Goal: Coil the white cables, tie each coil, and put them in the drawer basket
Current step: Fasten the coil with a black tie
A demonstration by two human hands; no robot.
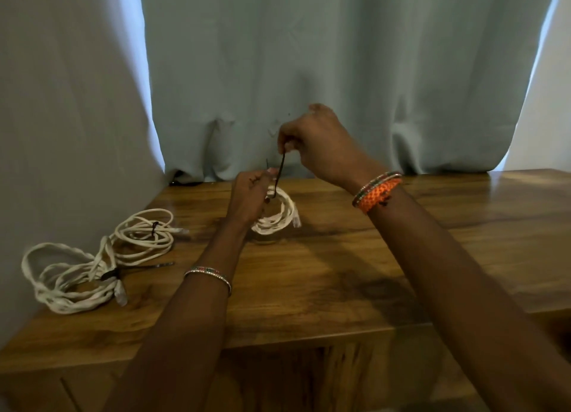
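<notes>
We see the left hand [250, 195] curled around a small white cable coil [276, 215], gripping it at its upper left side and holding it at the desk [340, 272] surface near the middle; whether the coil's lower edge touches the wood, we cannot tell. A dark tie [279, 173] runs up from the coil to the right hand [315, 143], which is raised above and a little to the right, pinching the tie's upper end between thumb and fingertips so the strand is drawn taut. A clear plug hangs at the coil's right side.

Well apart on the left of the desk lie two more white coils, each with a dark tie around it: a looser far coil [145, 235] and a larger near coil [68, 282] close to the desk's left edge (the two touch where their loops meet). Behind the desk hangs a pale blue curtain [309, 56]. We also note bangles on both wrists and an orange woven band [378, 194] on the right.
</notes>
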